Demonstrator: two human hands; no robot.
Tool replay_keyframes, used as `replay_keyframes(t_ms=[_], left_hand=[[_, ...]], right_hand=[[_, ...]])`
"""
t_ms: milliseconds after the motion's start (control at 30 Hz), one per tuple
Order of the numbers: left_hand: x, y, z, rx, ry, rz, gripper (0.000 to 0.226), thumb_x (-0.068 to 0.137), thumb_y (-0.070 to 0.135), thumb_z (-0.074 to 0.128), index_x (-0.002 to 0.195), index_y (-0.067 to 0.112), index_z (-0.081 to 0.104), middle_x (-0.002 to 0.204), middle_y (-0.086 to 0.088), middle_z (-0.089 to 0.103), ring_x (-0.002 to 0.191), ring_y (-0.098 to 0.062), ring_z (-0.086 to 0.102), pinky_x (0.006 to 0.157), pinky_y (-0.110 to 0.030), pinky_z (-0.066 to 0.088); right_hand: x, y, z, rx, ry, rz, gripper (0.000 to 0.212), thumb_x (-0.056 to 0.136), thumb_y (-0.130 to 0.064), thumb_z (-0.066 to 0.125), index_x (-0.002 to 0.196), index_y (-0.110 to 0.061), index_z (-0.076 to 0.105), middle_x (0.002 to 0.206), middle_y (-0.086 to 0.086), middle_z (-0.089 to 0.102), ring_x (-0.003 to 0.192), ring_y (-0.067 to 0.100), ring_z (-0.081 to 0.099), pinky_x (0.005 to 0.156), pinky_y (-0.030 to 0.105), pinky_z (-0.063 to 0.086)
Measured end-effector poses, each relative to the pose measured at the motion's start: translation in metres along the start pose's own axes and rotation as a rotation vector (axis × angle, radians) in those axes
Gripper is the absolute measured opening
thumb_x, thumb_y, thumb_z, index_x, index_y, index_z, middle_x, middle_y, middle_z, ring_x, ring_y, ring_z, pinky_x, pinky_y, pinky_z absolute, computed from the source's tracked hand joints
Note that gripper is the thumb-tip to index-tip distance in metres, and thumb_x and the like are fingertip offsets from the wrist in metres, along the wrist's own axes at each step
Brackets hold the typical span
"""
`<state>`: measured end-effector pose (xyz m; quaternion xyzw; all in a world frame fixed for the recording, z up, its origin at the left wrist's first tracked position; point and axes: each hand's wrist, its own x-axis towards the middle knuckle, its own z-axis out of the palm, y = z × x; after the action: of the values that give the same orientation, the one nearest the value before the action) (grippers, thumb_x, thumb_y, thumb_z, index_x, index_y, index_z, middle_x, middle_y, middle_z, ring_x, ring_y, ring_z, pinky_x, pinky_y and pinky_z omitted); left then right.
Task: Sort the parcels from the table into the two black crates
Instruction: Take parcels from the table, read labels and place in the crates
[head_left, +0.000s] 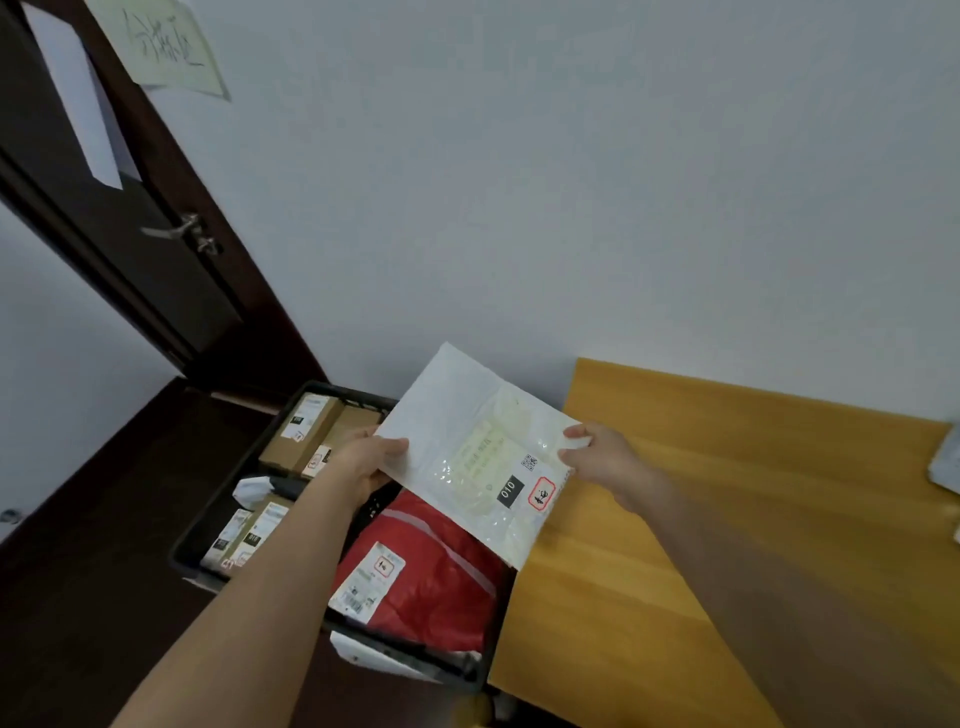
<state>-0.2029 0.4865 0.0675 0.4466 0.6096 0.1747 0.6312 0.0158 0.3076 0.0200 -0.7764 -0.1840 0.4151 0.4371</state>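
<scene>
White bubble mailer (480, 457), flat and label side up, is held in the air over the near black crate (415, 657) and the left edge of the wooden table (727, 493). Left hand (363, 462) grips its left edge, thumb on top and fingers curled under. Right hand (597, 457) pinches the right edge between thumb and fingers.

Handling, my read:
- Light. It stays nearly flat with only two edge grips and no visible sag.
- Semi-stiff padded film with soft contents; bends rather than breaks. Not fragile by the look of it.
- Glossy surface, likely slick, so an edge pinch can slip. Thumb-over, fingers-under on opposite edges is the right hold. Keep off the label and the "010" tag so they stay readable for sorting.

Near crate already holds a red poly bag (436, 571) with a label. The far black crate (291, 410) holds brown cartons (306, 431); more small boxes sit left of the forearm, but I can't tell which crate they belong to.

One more parcel (945, 462) shows at the table's right edge.

Risk: the mailer slides off the slick red bag if dropped tilted. Lay it flat.
</scene>
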Motion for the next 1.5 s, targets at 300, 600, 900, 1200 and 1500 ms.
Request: replay_keyframes(t_ms=[300,600,900,1200,1500], left_hand=[[0.132,-0.033,-0.086,0.219,0.048,-0.030,0.034,0.087,-0.001,0.059,0.118,0.012,0.060,0.115,-0.013,0.062,0.097,-0.031,0.061,0.078,-0.042,0.057],[0.201,-0.074,-0.056,0.400,-0.005,0.125,0.030,0.092,-0.011,0.044,0.107,0.003,0.066,0.124,-0.024,0.059,0.112,-0.039,0.056,0.093,-0.037,0.043],[0.225,-0.127,-0.003,0.644,-0.287,0.112,0.057,0.089,-0.012,0.046,0.070,0.042,0.048,0.077,0.022,0.046,0.070,0.002,0.045,0.068,-0.009,0.037],[0.199,-0.181,-0.013,1.416,-0.314,0.621,0.092,0.084,0.031,0.075,0.154,0.038,0.016,0.159,-0.010,0.010,0.142,-0.034,0.019,0.114,-0.047,0.026],[0.195,-0.225,-0.042,1.581,-0.651,0.459,0.106,0.082,0.015,0.075,0.157,0.023,0.000,0.164,0.001,-0.004,0.147,-0.023,0.012,0.114,-0.033,0.030]], right_hand=[[0.021,0.022,0.132,-0.033,-0.139,0.321,0.042,0.093,-0.014,0.055,0.134,-0.016,0.045,0.102,0.006,0.059,0.082,0.020,0.057,0.074,0.034,0.052],[0.022,0.089,0.189,-0.405,-0.180,0.359,0.030,0.096,-0.019,0.047,0.126,-0.019,0.047,0.124,0.007,0.045,0.086,0.015,0.051,0.067,0.032,0.046],[0.037,0.124,0.227,-0.477,-0.063,0.136,0.064,0.096,-0.010,0.052,0.151,-0.020,0.021,0.148,0.008,0.021,0.116,0.019,0.048,0.097,0.024,0.046],[0.047,0.158,0.246,-0.570,-0.300,0.177,0.085,0.096,-0.012,0.055,0.156,-0.037,0.001,0.163,0.001,-0.017,0.147,0.028,0.020,0.115,0.033,0.034],[0.045,0.171,0.267,-0.636,-0.385,0.220,0.087,0.098,-0.012,0.054,0.154,-0.042,-0.004,0.160,-0.002,-0.028,0.149,0.029,0.012,0.114,0.033,0.035]])
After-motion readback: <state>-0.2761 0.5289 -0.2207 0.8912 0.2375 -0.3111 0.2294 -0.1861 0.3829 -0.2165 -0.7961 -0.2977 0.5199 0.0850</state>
